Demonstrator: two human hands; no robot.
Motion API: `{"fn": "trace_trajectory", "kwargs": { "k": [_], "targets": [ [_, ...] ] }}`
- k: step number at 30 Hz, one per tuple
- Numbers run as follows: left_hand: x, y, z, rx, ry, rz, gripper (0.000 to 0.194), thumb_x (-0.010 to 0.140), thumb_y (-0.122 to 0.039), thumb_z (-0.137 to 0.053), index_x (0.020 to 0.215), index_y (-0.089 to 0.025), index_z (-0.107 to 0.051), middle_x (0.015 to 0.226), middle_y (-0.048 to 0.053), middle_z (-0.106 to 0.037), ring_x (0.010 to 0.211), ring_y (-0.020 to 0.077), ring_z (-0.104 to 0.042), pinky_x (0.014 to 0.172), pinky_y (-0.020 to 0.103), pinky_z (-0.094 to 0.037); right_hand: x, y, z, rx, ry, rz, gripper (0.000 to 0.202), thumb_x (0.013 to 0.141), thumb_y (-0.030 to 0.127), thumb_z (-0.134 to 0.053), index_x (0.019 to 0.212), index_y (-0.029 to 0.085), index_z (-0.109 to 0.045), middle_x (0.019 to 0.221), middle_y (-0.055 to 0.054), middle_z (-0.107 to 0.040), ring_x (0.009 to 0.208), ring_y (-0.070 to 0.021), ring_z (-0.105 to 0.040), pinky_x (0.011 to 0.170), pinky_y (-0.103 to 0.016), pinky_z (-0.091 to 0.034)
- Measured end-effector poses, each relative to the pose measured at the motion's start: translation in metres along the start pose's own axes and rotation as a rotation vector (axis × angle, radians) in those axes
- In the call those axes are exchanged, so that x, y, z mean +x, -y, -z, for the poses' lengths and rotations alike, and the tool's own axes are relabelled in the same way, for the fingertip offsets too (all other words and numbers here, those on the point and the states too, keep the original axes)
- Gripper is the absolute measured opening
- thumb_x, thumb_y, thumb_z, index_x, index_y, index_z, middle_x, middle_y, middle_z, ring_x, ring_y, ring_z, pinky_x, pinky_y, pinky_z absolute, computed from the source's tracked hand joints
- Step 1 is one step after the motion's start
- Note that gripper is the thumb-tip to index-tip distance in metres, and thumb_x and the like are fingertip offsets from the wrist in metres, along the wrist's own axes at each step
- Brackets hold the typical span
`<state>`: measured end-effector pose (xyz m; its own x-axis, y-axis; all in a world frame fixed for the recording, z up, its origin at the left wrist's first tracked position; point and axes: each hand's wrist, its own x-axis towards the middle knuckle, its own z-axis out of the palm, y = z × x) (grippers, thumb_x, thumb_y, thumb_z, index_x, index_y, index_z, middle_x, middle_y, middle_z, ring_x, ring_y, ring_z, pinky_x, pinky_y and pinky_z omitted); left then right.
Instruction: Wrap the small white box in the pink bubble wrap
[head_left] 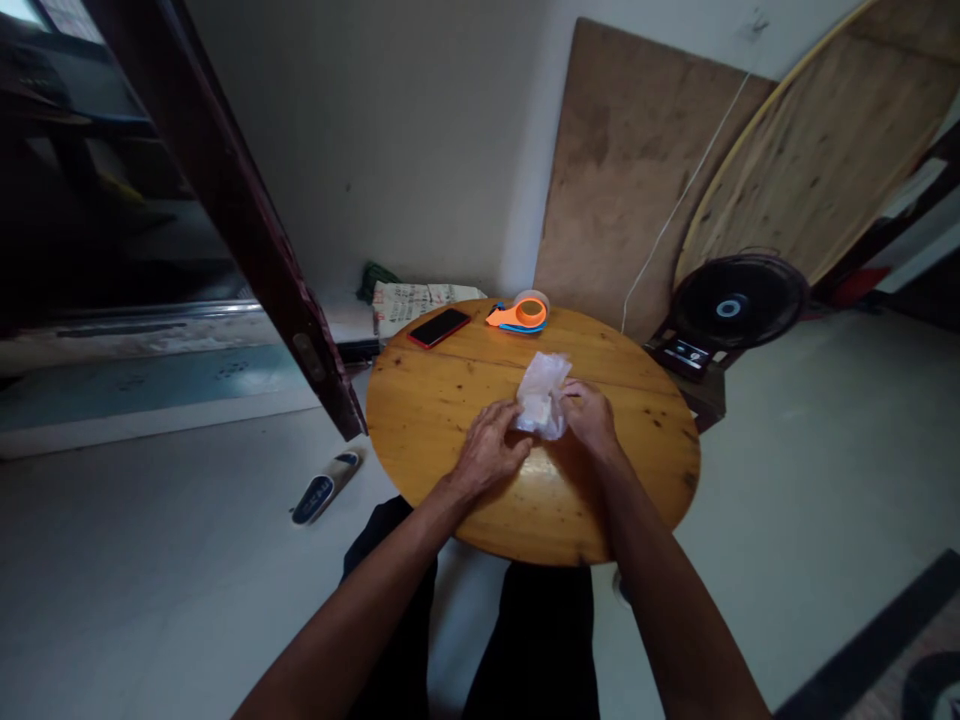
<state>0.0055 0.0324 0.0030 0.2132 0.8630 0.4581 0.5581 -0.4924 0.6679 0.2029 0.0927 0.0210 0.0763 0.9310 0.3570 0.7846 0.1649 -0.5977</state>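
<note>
Nearest are the dark trousers point(547, 640) of the person, at the 6 o'clock edge of the round wooden surface point(420, 420), read as a clock with 12 on the far side. Close to its centre is a plastic packet point(544, 395), between the two hands. The left hand point(491, 445) comes from 7 o'clock, its palm turned down; its fingers lie together against the packet's left edge, the thumb apart from them — whether they pinch the film, I cannot tell. Perhaps this hand serves to steady. The right hand point(589, 415), coming from 5 o'clock, seems to pinch the right edge between thumb and bent fingers, probably because the loose film gives a grip there. The packet looks thin, crinkled and cloudy, whitish with a lilac tint; in its lower part is something whiter, not clear in kind, and its upper end points toward 12. Farther, the phone point(440, 327) lies between 10 and 11 o'clock, and an orange tape dispenser point(521, 313) at 12 — both apart from the hands, maybe for leaving the middle free. Beyond, toward 1 o'clock, a brown board point(637, 160) leans on the wall point(450, 130).
</note>
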Motion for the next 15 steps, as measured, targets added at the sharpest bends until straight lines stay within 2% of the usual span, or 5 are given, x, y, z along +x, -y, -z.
{"fn": "trace_trajectory", "kwargs": {
  "k": [4,6,11,15],
  "targets": [
    [0.001,0.002,-0.001,-0.018,-0.018,0.013,0.037,0.079,-0.025,-0.064,0.115,-0.018,-0.058,0.113,0.008,-0.064,0.107,0.0218,-0.057,0.097,0.037,-0.046,0.003,-0.012,0.011,-0.274,0.030,-0.164,0.024,0.081,0.025,-0.051,0.090,0.020,-0.073,0.094,-0.007,-0.073,0.088,-0.0219,-0.065,0.079,-0.031,-0.044],
    [0.001,0.002,-0.001,-0.024,-0.025,0.032,0.032,0.081,-0.025,-0.061,0.112,-0.018,-0.059,0.108,0.007,-0.066,0.103,0.0209,-0.058,0.094,0.036,-0.046,0.002,-0.013,0.014,-0.384,0.052,-0.196,0.026,0.082,0.026,-0.051,0.093,0.018,-0.072,0.094,-0.009,-0.073,0.088,-0.0230,-0.065,0.077,-0.032,-0.042],
    [0.001,0.005,0.001,0.016,-0.050,0.149,0.015,0.087,-0.025,-0.051,0.093,-0.019,-0.064,0.092,0.006,-0.067,0.090,0.0190,-0.060,0.084,0.033,-0.048,0.000,-0.010,0.013,-0.533,0.088,-0.140,0.024,0.083,0.023,-0.051,0.096,0.016,-0.070,0.100,-0.013,-0.071,0.095,-0.0254,-0.063,0.077,-0.033,-0.039],
    [0.006,0.014,0.003,0.000,-0.159,0.307,0.011,0.083,-0.025,-0.052,0.082,-0.018,-0.061,0.086,0.006,-0.066,0.085,0.0196,-0.061,0.081,0.033,-0.049,-0.001,-0.008,0.011,-0.550,0.094,-0.122,0.025,0.085,0.023,-0.050,0.098,0.016,-0.069,0.105,-0.014,-0.069,0.098,-0.0263,-0.061,0.078,-0.034,-0.038]
  ]
}}
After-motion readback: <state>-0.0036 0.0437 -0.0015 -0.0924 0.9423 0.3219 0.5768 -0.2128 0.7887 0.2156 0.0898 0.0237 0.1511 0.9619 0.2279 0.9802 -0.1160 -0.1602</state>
